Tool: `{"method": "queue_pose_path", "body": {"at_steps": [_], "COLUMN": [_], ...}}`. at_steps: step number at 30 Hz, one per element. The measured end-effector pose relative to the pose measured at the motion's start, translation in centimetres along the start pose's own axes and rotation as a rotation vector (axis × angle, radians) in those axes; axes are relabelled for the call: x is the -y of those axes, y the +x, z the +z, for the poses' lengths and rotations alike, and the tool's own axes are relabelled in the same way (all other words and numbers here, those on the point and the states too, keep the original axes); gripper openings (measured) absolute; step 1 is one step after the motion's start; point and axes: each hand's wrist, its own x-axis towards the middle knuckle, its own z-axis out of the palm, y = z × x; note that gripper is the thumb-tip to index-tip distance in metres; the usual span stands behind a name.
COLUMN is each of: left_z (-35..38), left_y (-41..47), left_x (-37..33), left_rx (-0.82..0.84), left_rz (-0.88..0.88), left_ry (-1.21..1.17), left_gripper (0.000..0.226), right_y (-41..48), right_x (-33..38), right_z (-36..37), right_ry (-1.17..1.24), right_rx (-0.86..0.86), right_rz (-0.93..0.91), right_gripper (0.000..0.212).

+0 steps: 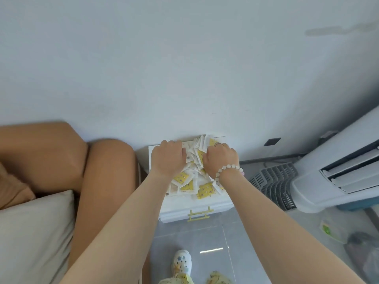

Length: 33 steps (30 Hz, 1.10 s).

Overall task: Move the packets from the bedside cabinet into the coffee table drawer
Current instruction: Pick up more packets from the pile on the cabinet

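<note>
Yellow-and-white packets point(190, 182) lie heaped across the cabinet point(184, 208) top — light, slick, likely to slide — and we curl our left hand point(168, 158) and right hand point(222, 158) round bunches near its back edge.

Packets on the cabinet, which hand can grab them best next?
Probably the right hand: its fingers curl into the bunch of packets standing at the back. The left hand lies at the pile's left edge on the bedside cabinet, so it looks better for steadying.
</note>
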Motion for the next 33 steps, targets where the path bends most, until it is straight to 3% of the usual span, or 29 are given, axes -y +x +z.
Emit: {"method": "queue_pose_path", "body": {"at_steps": [5, 12, 20, 22, 27, 30, 33], "left_z": [3.4, 9.4, 18.6, 21.0, 26.3, 28.7, 30.2], "left_y": [0.9, 2.4, 3.7, 3.9, 5.4, 6.0, 6.2], "left_x": [1.0, 1.3, -1.3, -1.5, -3.9, -5.6, -6.1], "left_rx": [0.087, 0.224, 0.379, 0.397, 0.471, 0.534, 0.559], "left_rz": [-0.024, -0.185, -0.162, -0.167, -0.294, -0.310, -0.344], "left_ry": [-0.003, -0.095, -0.110, -0.082, -0.124, -0.125, -0.091], "left_gripper": [0.033, 0.033, 0.033, 0.034, 0.057, 0.081, 0.092], "right_y": [2.8, 6.2, 8.2, 8.6, 10.3, 11.2, 11.6], "right_x": [-1.7, -4.3, -9.9, -10.8, -11.3, -11.4, -11.5], "right_z": [3.1, 10.3, 20.8, 23.3, 29.2, 31.8, 33.1], "right_ry": [0.022, 0.085, -0.003, 0.052, 0.299, 0.437, 0.452], "right_rx": [0.119, 0.279, 0.373, 0.378, 0.442, 0.459, 0.433], "right_rz": [0.057, 0.123, 0.333, 0.476, 0.808, 0.890, 0.870], "right_gripper": [0.037, 0.041, 0.039, 0.053, 0.118, 0.131, 0.127]}}
